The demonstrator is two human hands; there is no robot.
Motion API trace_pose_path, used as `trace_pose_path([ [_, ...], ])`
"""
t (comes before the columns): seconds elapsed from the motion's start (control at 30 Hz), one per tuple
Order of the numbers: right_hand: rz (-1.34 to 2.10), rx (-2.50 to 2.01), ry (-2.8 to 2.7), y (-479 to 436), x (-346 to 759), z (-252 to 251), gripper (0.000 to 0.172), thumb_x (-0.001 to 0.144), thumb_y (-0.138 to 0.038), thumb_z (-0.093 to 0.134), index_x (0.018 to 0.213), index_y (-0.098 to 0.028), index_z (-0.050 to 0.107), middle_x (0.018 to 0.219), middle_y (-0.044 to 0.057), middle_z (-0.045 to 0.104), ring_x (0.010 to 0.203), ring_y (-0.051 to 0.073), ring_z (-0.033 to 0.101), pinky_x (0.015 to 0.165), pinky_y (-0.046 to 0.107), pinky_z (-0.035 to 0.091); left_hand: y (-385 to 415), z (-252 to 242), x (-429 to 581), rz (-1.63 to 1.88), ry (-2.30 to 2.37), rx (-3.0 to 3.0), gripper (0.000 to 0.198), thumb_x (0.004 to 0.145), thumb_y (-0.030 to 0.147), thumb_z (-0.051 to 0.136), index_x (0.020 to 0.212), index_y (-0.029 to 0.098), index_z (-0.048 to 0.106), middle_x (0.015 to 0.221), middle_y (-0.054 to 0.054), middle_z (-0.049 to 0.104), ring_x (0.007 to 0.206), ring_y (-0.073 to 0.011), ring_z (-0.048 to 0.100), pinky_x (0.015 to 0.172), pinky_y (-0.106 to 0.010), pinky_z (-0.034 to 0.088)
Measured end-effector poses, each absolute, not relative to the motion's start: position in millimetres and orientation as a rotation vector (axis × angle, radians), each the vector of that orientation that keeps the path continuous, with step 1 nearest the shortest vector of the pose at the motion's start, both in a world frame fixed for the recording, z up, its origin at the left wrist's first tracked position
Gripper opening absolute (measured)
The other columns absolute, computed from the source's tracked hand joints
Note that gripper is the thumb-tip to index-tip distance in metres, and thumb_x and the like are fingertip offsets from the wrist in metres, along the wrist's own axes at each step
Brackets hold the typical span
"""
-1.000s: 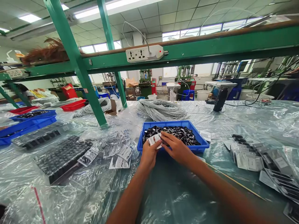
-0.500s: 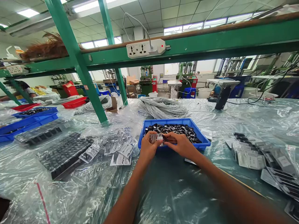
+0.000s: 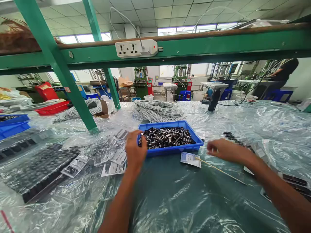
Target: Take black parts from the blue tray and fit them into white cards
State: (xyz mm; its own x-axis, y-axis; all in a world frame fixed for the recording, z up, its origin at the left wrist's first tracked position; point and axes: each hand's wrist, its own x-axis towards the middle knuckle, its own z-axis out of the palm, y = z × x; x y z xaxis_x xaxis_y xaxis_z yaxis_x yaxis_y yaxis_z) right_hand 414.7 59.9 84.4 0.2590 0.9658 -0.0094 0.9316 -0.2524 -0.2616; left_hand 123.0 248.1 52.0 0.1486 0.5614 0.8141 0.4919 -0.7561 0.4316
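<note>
My left hand (image 3: pixel 135 147) is at the left rim of the blue tray (image 3: pixel 170 151), thumb and forefinger apart, with nothing I can make out between them. The tray holds many small black parts with shiny metal bits (image 3: pixel 167 137). A small clear packet (image 3: pixel 121 133) shows just behind my left knuckles; whether it touches them I cannot tell. My right hand (image 3: pixel 222 150) hovers right of the tray, blurred, fingers curled together around something dark that I cannot make out. Below it lie a white printed packet (image 3: pixel 190 159) and a thin pale stick (image 3: pixel 221 171).
Clear packets with labels (image 3: pixel 114 168) lie left of the tray, beside a wrapped block of black pieces (image 3: pixel 48 168). Packed black items (image 3: pixel 295 181) lie at right. Behind the tray is a grey cable coil (image 3: pixel 157 111). A green frame post (image 3: pixel 73 94) rises at left.
My hands have parted from over the tray's front edge, left hand to the left rim, right hand to the right. The clear bag between them is gone from there. The view has turned right.
</note>
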Motion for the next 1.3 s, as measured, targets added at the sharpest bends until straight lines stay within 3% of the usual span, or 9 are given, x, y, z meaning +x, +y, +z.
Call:
trace_pose_path([
  [0.03,0.335,-2.361,-1.818,42.7,416.4,72.1,0.015,0.074,-0.033,0.066,0.079,-0.019,0.069,0.078,0.008,0.071,0.071,0.025,0.066,0.061,0.031,0.046,231.2,45.8,137.1,1.463,0.794,2.491,0.022,0.092,0.023,0.043,0.105,0.019,0.06,0.105,-0.009,0.064,0.109,-0.0224,0.06,0.1,-0.041,0.047],
  [0.1,0.4,-2.334,-1.87,13.3,417.3,47.1,0.013,0.074,-0.028,0.064,0.085,-0.02,0.067,0.084,0.008,0.07,0.076,0.024,0.066,0.065,0.031,0.046,194.9,31.0,163.9,0.988,0.339,2.709,0.029,0.093,0.022,0.043,0.119,0.02,0.057,0.122,-0.01,0.062,0.116,-0.0194,0.057,0.103,-0.035,0.046],
  [0.2,0.442,-2.227,-1.863,-14.0,417.3,28.4,0.012,0.083,-0.022,0.05,0.081,-0.021,0.061,0.079,0.006,0.065,0.071,0.021,0.061,0.066,0.031,0.043,153.7,14.6,188.0,0.521,0.227,2.879,0.05,0.092,0.032,0.052,0.138,0.014,0.044,0.147,-0.017,0.043,0.135,-0.0288,0.041,0.11,-0.045,0.038],
  [0.3,0.531,-2.097,-1.645,-18.4,412.9,40.5,0.015,0.086,-0.029,0.05,0.074,-0.021,0.054,0.071,0.003,0.057,0.062,0.017,0.05,0.058,0.029,0.038,141.4,14.8,190.6,0.268,0.316,2.926,0.043,0.092,0.035,0.051,0.13,0.015,0.052,0.132,-0.017,0.055,0.122,-0.0314,0.051,0.102,-0.048,0.043],
  [0.37,0.613,-1.868,-1.428,-7.6,402.5,54.9,0.018,0.083,-0.035,0.057,0.073,-0.021,0.051,0.068,-0.001,0.051,0.059,0.014,0.044,0.056,0.027,0.035,143.7,18.9,187.9,0.265,0.376,2.9,0.04,0.091,0.038,0.053,0.125,0.017,0.056,0.123,-0.014,0.059,0.114,-0.0295,0.054,0.098,-0.046,0.044],
  [0.5,0.896,-1.243,-0.958,41.8,367.5,64.8,0.043,0.081,-0.047,0.062,0.06,-0.021,0.036,0.052,-0.009,0.026,0.045,0.007,0.022,0.045,0.024,0.022,150.2,15.7,188.3,0.345,0.546,2.77,0.065,0.081,0.052,0.064,0.133,0.014,0.051,0.131,-0.017,0.05,0.122,-0.0317,0.047,0.104,-0.046,0.04],
  [0.6,1.036,-0.974,-0.726,83.8,345.3,53.0,0.05,0.083,-0.049,0.06,0.054,-0.021,0.03,0.046,-0.011,0.017,0.039,0.005,0.011,0.039,0.023,0.015,151.3,7.6,191.0,0.298,0.665,2.717,0.064,0.078,0.054,0.065,0.126,0.012,0.057,0.124,-0.018,0.053,0.118,-0.0326,0.048,0.104,-0.046,0.04],
  [0.9,0.928,-0.879,-0.705,121.8,332.9,37.5,0.052,0.082,-0.05,0.062,0.05,-0.02,0.036,0.043,-0.009,0.021,0.038,0.005,0.012,0.038,0.021,0.012,151.5,10.4,189.3,0.256,0.733,2.584,0.056,0.075,0.046,0.071,0.119,0.014,0.061,0.118,-0.014,0.057,0.111,-0.0309,0.053,0.101,-0.044,0.042],
  [1.3,0.863,-0.976,-0.745,125.2,320.8,15.7,0.049,0.083,-0.045,0.056,0.048,-0.021,0.032,0.041,-0.009,0.024,0.036,0.004,0.016,0.038,0.022,0.012,153.0,7.2,191.9,0.24,0.731,2.57,0.051,0.075,0.044,0.072,0.113,0.012,0.062,0.114,-0.015,0.058,0.108,-0.0303,0.054,0.094,-0.042,0.045],
])
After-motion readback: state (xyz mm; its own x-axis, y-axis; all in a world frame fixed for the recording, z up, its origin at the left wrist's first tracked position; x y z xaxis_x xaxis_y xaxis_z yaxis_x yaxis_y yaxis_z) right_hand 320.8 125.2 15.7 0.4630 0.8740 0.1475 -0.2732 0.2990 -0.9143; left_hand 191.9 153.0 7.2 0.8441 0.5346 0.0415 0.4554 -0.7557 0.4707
